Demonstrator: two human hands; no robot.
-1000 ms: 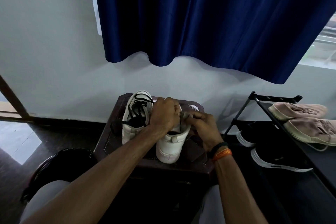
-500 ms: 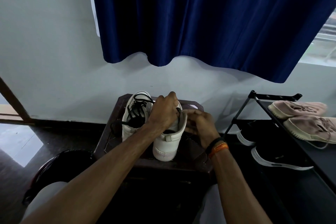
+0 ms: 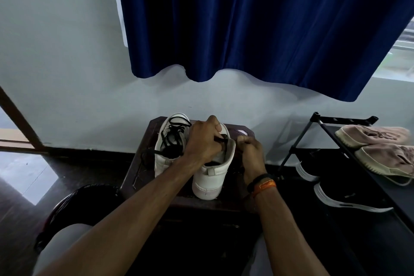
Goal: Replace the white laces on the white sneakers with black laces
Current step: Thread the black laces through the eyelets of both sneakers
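While both white sneakers stand on the dark wooden stool (image 3: 139, 163), the right sneaker (image 3: 210, 177) shows smooth leather and a rounded heel with a pull tab. Left of it, the left sneaker (image 3: 167, 154) carries a loose black lace (image 3: 172, 141). Left hand (image 3: 203, 143) curls over the right sneaker's tongue, pinching a dark lace end; right hand (image 3: 252, 152) is fisted at that sneaker's right side, contents hidden. Right of the stool: black metal rack (image 3: 313, 132), knitted pink shoes (image 3: 376, 139), black trainers (image 3: 345, 197). Blue curtain (image 3: 257, 24) hangs above. Since the earlier frame, the left thumb has lifted and the right hand has closed tighter.
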